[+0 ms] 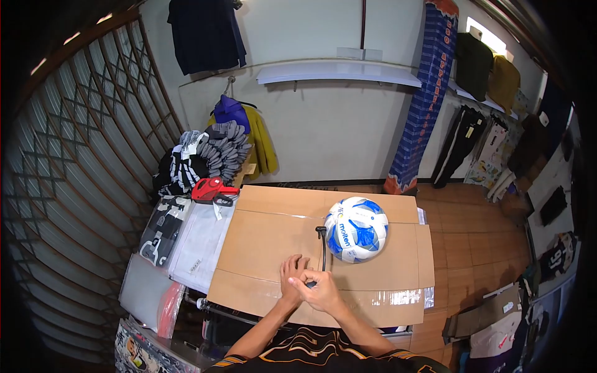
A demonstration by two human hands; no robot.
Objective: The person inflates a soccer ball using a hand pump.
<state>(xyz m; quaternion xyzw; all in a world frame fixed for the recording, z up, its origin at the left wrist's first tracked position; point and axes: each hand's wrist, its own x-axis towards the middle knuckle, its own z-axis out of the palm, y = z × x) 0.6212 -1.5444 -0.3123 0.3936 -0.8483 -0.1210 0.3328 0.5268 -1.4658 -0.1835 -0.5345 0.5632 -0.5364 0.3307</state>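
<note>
A white and blue football (356, 230) with "molten" printed on it rests on a flat cardboard sheet (255, 248). Just left of it is a slim black tube with a T-shaped end (321, 230), which runs down toward my hands and looks like part of a ball pump. My right hand (319, 291) is closed around a black piece at the lower end, mostly hidden by the fingers. Beside it, my left hand (293, 276) has its fingers stretched out over the cardboard, close against the right hand.
A red and black tool (214, 191) lies at the table's back left, near a pile of grey gloves (225, 149). Packaged clothes (165, 230) sit along the left side. A folding metal gate (74, 155) stands left; clothing racks (497, 323) are on the right.
</note>
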